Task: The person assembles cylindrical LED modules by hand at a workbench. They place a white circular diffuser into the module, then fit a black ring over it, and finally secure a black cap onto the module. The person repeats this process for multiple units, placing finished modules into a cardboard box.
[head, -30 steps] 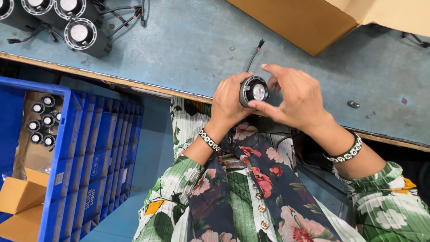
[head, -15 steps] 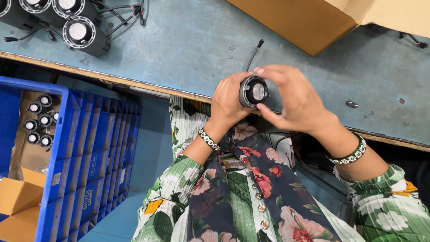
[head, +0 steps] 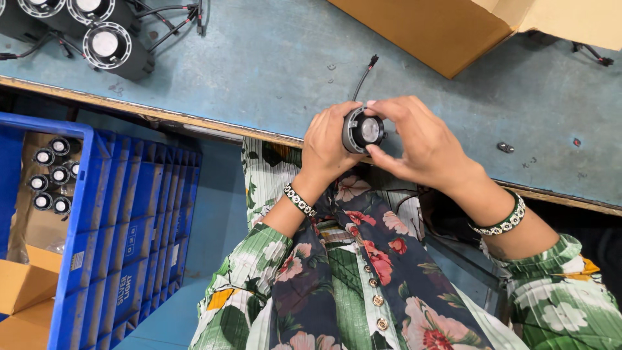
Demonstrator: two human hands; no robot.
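Both hands stay clamped on the lamp at the bench's near edge.

We see our left hand [head: 327, 146] grip the lamp [head: 363, 129] body as before; our right hand [head: 421, 146] has shifted its fingers around the lens rim, so the fitting work continues. Its wire [head: 363, 78] trails onto the bench [head: 259, 78].

Looking down, I see my left hand [head: 330, 146] and right hand [head: 424, 146] gripping a small round black lamp unit [head: 363, 129] between them at the edge of the blue table [head: 259, 71]; its black wire [head: 363, 76] trails onto the table. Similar lamp units [head: 107, 45] sit top left, a cardboard box [head: 440, 29] beyond, a blue crate [head: 129, 220] beside me.
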